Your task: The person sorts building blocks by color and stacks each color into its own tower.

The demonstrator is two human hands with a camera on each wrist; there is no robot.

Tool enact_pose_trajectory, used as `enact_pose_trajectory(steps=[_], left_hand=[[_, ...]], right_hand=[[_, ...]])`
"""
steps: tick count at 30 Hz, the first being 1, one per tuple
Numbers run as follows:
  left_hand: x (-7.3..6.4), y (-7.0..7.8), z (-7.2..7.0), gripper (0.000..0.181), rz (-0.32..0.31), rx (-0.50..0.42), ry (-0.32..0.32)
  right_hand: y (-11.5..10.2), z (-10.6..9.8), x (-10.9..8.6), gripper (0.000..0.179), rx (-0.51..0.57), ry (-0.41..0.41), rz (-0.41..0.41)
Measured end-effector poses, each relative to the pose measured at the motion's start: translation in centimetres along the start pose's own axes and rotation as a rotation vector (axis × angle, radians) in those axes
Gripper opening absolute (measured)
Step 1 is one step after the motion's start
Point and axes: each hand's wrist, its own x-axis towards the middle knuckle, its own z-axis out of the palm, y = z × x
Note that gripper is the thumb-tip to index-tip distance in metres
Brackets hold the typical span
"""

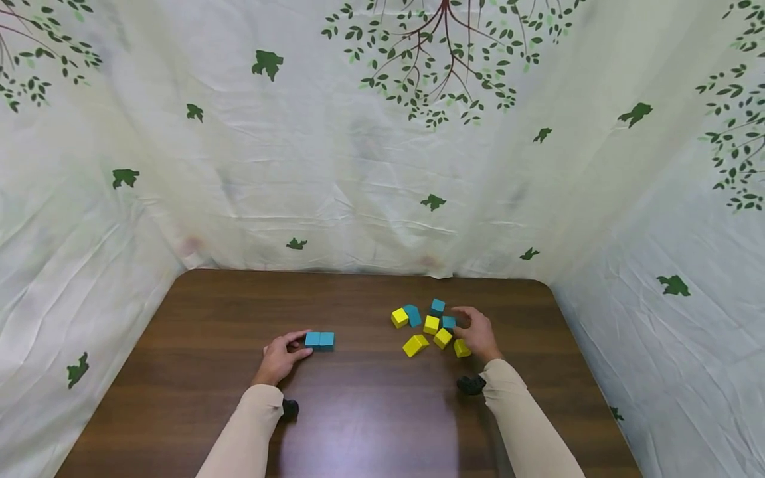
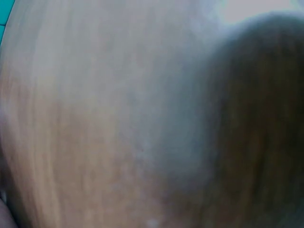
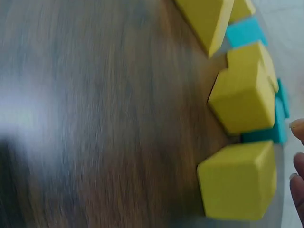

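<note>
Two blue blocks (image 1: pixel 320 341) sit side by side on the wooden table, left of the middle. My left hand (image 1: pixel 278 358) holds the left block at its near end, index finger behind it and thumb in front. A corner of the blue pair (image 2: pixel 5 13) shows in the left wrist view. To the right, a loose cluster mixes yellow blocks (image 1: pixel 431 324) and blue blocks (image 1: pixel 437 307). My right hand (image 1: pixel 476 333) reaches in from the cluster's right side, fingers spread beside a blue block (image 1: pixel 448 322). Its fingertips (image 3: pixel 298 128) stand apart from the blocks in the right wrist view.
A yellow block (image 1: pixel 461 348) lies under the right wrist side, and another yellow block (image 1: pixel 415 344) lies at the cluster's front left. The brown table (image 1: pixel 358 398) ends at a white leaf-printed cloth (image 1: pixel 358 166) behind and at the sides.
</note>
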Motion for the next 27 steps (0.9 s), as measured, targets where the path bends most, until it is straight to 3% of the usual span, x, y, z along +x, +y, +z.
enact_pose_trajectory(steps=[7,13,21,27], left_hand=[[-0.2,0.0,0.1,0.043,0.015,0.000,0.018],[-0.2,0.1,0.1,0.042,0.011,-0.003,0.014],[-0.1,0.1,0.0,0.043,-0.001,0.001,-0.001],[-0.1,0.0,0.0,0.042,0.010,0.007,0.014]], right_hand=[[0.7,0.1,0.5,0.041,-0.109,-0.075,0.004],[0.7,0.6,0.9,0.041,-0.136,-0.098,0.025],[0.8,1.2,1.0,0.038,-0.179,-0.077,0.092],[1.5,2.3,0.9,0.037,-0.101,0.000,0.094]])
